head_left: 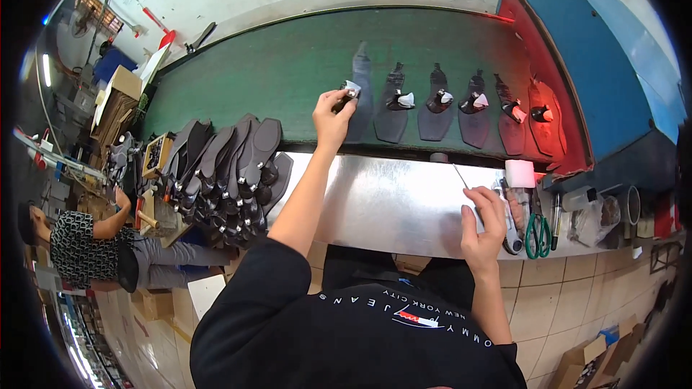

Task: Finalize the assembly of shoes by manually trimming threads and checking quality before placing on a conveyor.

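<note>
Six dark shoe soles (440, 104) lie in a row on the green conveyor belt (288, 65), each with a small black-and-white fitting on it. On the leftmost sole (362, 101) the person's left hand (331, 117) reaches out, its fingers pinched together on the small fitting (347, 94) at that sole's near edge. Nearer the body, the right hand (484, 227) rests on the shiny metal worktable (389, 202), fingers curled around a thin metal rod (461, 176) that sticks up toward the belt. Just to the right of that hand stand a white roll of tape (519, 173) and green-handled scissors (537, 234), with other small tools beside them. At the left end of the table a heap of dark soles (231, 166) leans in overlapping layers, and a small wooden box (157, 155) sits at its left. Farther left, another person (94, 245) in a patterned top sits beside the table, well apart from both hands. Red light falls on the belt's right end, beside a blue machine housing (577, 65).
</note>
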A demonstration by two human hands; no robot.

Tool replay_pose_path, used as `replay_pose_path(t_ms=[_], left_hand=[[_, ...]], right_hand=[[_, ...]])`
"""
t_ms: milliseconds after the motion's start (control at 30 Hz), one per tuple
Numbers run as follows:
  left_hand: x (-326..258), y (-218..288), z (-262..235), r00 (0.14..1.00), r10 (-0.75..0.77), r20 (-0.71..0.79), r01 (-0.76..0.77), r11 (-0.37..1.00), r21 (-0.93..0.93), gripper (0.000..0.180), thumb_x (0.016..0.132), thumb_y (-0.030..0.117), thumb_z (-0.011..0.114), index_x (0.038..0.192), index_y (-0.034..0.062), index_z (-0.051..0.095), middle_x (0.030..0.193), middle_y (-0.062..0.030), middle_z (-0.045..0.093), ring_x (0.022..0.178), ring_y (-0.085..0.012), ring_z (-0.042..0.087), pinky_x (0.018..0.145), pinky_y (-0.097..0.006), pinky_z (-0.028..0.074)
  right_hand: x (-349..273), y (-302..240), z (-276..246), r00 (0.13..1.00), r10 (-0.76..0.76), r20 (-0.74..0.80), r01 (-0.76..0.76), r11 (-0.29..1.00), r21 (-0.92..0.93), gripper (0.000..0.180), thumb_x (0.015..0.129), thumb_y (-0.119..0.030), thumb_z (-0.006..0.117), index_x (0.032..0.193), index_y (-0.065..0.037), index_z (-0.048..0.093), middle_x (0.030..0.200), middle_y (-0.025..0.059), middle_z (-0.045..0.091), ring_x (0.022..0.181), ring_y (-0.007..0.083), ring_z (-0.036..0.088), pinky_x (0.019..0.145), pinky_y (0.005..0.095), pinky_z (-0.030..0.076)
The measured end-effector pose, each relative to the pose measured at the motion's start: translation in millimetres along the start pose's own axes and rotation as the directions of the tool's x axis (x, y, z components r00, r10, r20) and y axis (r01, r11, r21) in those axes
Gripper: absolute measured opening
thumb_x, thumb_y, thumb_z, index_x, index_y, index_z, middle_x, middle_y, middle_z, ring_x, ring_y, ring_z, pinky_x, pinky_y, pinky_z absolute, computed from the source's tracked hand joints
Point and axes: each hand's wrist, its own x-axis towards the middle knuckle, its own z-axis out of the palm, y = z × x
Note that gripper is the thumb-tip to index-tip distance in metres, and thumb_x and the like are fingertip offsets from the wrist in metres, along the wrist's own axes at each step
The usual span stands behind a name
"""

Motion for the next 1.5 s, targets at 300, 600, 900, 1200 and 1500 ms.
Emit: replay_pose_path(t_ms=[300,600,900,1200,1500], left_hand=[[-150.2,142.6,-21.7,0.475,-0.195,0.858,0.811,0.476,-0.341,0.021,0.074,-0.006,0.072,0.094,0.0002,0.069,0.120,-0.0146,0.063,0.103,-0.0167,0.060,0.091,-0.031,0.048],[-163.9,132.6,-30.5,0.470,-0.306,0.828,0.864,0.351,-0.361,0.031,0.077,-0.004,0.068,0.108,-0.0014,0.065,0.121,-0.0192,0.060,0.112,-0.0237,0.059,0.096,-0.036,0.048],[-166.4,128.6,-38.3,0.500,-0.329,0.801,0.848,0.372,-0.377,0.034,0.074,-0.006,0.069,0.107,0.0009,0.064,0.115,-0.0199,0.062,0.105,-0.0230,0.061,0.087,-0.031,0.053],[-166.8,131.7,-33.7,0.549,-0.272,0.790,0.813,0.393,-0.430,0.033,0.071,-0.006,0.070,0.103,0.0013,0.064,0.115,-0.0221,0.062,0.105,-0.0247,0.062,0.081,-0.030,0.056],[-169.1,127.9,-32.9,0.554,-0.282,0.783,0.803,0.429,-0.414,0.032,0.072,-0.004,0.071,0.102,0.0012,0.063,0.115,-0.0225,0.061,0.103,-0.0249,0.062,0.079,-0.030,0.058]], right_hand=[[7.0,-29.3,-7.8,0.878,0.141,0.457,-0.474,0.126,0.872,0.054,0.076,-0.026,0.077,0.114,0.003,0.054,0.123,0.0239,0.056,0.114,0.0340,0.056,0.108,0.0477,0.033],[-12.0,-41.7,-20.0,0.931,0.142,0.335,-0.345,0.636,0.690,0.039,0.068,-0.004,0.078,0.086,-0.007,0.043,0.085,0.0030,0.048,0.075,0.0122,0.048,0.068,0.0217,0.039],[-28.9,-56.0,-17.3,0.950,0.062,0.305,-0.158,0.940,0.301,0.052,0.068,-0.003,0.075,0.118,-0.002,0.061,0.103,0.0164,0.068,0.085,0.0281,0.066,0.078,0.0323,0.050],[-31.1,-51.1,-13.3,0.964,0.026,0.263,-0.120,0.929,0.351,0.045,0.067,0.000,0.073,0.111,-0.001,0.065,0.099,0.0140,0.069,0.084,0.0265,0.066,0.076,0.0318,0.050],[-31.0,-51.3,-12.8,0.966,0.031,0.258,-0.128,0.920,0.370,0.044,0.068,0.000,0.073,0.111,-0.001,0.065,0.096,0.0151,0.069,0.082,0.0262,0.066,0.074,0.0319,0.050]])
